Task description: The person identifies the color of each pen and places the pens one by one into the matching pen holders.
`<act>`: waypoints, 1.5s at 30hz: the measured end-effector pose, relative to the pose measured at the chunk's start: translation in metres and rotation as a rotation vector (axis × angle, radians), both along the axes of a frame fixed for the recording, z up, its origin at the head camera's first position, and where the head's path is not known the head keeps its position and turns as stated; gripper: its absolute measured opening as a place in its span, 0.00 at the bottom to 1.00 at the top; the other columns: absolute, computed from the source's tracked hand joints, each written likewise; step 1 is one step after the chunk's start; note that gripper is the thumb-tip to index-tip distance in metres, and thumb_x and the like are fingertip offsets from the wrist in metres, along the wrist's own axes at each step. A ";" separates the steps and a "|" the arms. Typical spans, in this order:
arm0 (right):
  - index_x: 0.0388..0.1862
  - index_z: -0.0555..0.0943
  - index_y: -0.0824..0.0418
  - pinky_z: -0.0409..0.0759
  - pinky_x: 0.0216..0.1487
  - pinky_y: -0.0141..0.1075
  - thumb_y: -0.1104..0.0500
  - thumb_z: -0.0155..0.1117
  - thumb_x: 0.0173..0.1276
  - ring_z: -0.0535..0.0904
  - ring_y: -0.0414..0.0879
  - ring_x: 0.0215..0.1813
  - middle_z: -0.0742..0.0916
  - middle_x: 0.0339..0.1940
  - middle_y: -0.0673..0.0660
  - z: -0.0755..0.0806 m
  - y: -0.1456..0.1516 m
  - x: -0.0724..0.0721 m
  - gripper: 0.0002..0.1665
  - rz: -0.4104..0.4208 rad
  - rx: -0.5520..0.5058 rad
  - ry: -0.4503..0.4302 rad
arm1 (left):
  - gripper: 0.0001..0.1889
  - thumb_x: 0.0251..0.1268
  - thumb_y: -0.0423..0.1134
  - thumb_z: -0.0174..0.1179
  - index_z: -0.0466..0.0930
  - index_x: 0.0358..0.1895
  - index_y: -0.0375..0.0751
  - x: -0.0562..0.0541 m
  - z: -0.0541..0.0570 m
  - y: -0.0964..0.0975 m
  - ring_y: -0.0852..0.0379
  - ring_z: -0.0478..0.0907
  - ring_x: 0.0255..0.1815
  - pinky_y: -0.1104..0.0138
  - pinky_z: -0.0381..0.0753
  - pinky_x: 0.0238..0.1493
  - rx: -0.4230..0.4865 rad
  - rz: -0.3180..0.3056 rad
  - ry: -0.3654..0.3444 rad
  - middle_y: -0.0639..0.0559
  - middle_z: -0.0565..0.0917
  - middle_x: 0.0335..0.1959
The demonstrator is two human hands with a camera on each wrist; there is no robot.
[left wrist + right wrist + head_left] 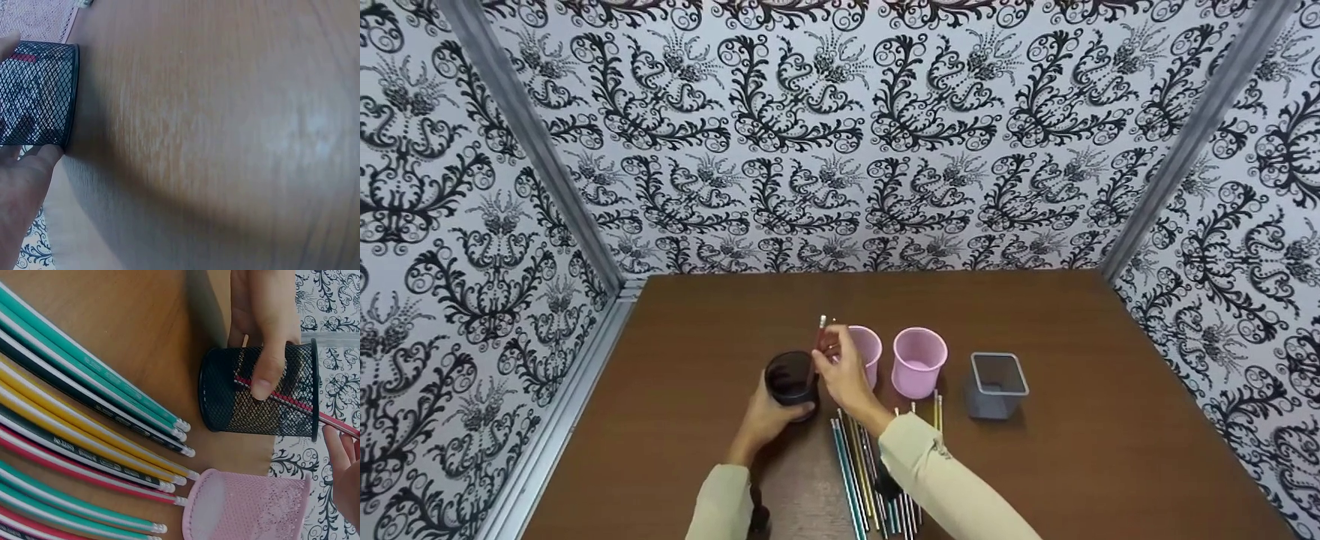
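Note:
My left hand grips a round black mesh pencil cup, its thumb lying across the cup's side in the right wrist view. A red-and-white striped pencil stands partly inside this cup and shows through the mesh. My right hand pinches the pencil near its eraser end, above the rim. In the left wrist view, the left fingers touch the cup near its base rim. Just right of the cup, one pink mesh cup is partly hidden behind the right hand.
Another pink cup and a square grey mesh holder stand farther right on the brown table. Several striped pencils, green, black, yellow and red, lie below the cups, partly under the right forearm. Patterned walls enclose the table.

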State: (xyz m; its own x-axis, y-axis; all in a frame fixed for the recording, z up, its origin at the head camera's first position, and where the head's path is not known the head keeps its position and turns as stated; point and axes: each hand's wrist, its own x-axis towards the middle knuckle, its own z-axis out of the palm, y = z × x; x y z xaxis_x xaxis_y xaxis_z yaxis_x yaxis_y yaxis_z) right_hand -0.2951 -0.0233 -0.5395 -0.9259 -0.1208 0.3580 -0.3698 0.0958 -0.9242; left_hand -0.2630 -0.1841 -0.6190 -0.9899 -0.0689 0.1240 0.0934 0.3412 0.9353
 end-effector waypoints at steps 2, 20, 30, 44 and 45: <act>0.51 0.73 0.69 0.81 0.35 0.29 0.74 0.62 0.64 0.79 0.53 0.40 0.82 0.42 0.69 -0.004 0.002 0.001 0.17 -0.002 -0.005 -0.003 | 0.52 0.42 0.42 0.80 0.58 0.72 0.33 0.001 -0.001 0.001 0.41 0.73 0.66 0.45 0.68 0.70 0.002 -0.009 -0.004 0.35 0.76 0.65; 0.45 0.75 0.67 0.84 0.42 0.33 0.74 0.65 0.61 0.84 0.51 0.39 0.86 0.37 0.63 -0.009 -0.005 0.007 0.15 -0.130 0.184 0.021 | 0.53 0.41 0.40 0.81 0.58 0.72 0.32 -0.001 0.001 -0.001 0.40 0.73 0.64 0.47 0.68 0.69 -0.013 0.000 0.012 0.33 0.76 0.64; 0.43 0.76 0.71 0.84 0.42 0.35 0.75 0.65 0.59 0.84 0.51 0.36 0.87 0.31 0.62 -0.018 0.004 0.010 0.13 -0.165 0.211 0.030 | 0.53 0.42 0.41 0.81 0.58 0.73 0.35 0.001 -0.001 -0.001 0.42 0.72 0.65 0.46 0.68 0.71 0.009 0.001 -0.009 0.35 0.74 0.66; 0.46 0.80 0.70 0.83 0.42 0.34 0.73 0.65 0.61 0.83 0.49 0.37 0.87 0.33 0.63 -0.021 0.007 0.017 0.13 -0.136 0.217 0.022 | 0.53 0.44 0.39 0.79 0.56 0.73 0.34 0.000 -0.002 0.000 0.39 0.72 0.68 0.46 0.67 0.71 0.025 -0.003 -0.009 0.33 0.74 0.67; 0.45 0.80 0.70 0.83 0.42 0.34 0.73 0.65 0.61 0.83 0.49 0.36 0.87 0.33 0.63 -0.022 0.007 0.018 0.13 -0.135 0.213 0.024 | 0.53 0.44 0.39 0.79 0.56 0.73 0.34 0.000 -0.002 0.000 0.40 0.72 0.67 0.46 0.67 0.71 0.027 0.001 -0.011 0.34 0.74 0.67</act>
